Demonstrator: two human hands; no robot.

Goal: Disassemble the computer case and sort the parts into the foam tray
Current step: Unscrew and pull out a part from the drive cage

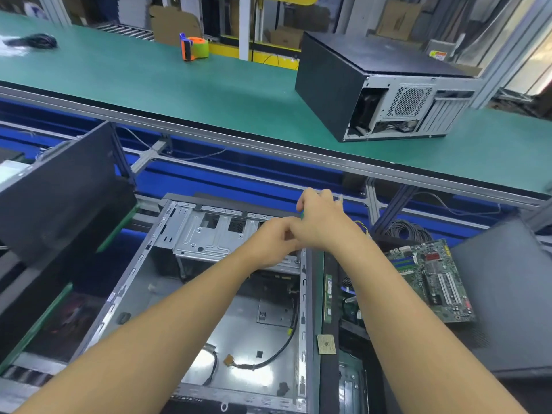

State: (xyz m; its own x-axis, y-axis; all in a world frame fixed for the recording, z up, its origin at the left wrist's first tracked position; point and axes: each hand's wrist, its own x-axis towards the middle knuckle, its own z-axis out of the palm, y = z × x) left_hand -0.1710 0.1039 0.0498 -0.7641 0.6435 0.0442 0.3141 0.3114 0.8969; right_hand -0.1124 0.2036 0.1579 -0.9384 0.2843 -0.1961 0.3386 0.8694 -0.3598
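head view: two bare forearms reach across an open computer case point(191, 309) lying on its side, the hands meeting above its far right corner.
left hand point(276, 239): fingers curled inward, touching the other hand; what they pinch, if anything, cannot be told.
right hand point(324, 224): fingers bent and close together over the drive cage point(209, 237); a sliver of green shows under it, and whether it is gripped is unclear.
step in hand: judged to be freeing something at the cage's top right corner; the case floor is already bare except for a loose cable point(263, 363).
next move: likely calls for a firm hold at that corner and a clean lift clear of the frame rail, then a carry to the right.
task's thing: the case sits just in front of the person, below the green conveyor belt point(179, 94).
sorted so far: on a dark tray point(348, 327) just right of the case.
count, cases: two, one open, one second case point(373, 85) on the belt.
count, parts out: one motherboard point(433, 279), one memory stick point(328, 294), one processor chip point(326, 344).
count, other: one tape dispenser point(194, 47).
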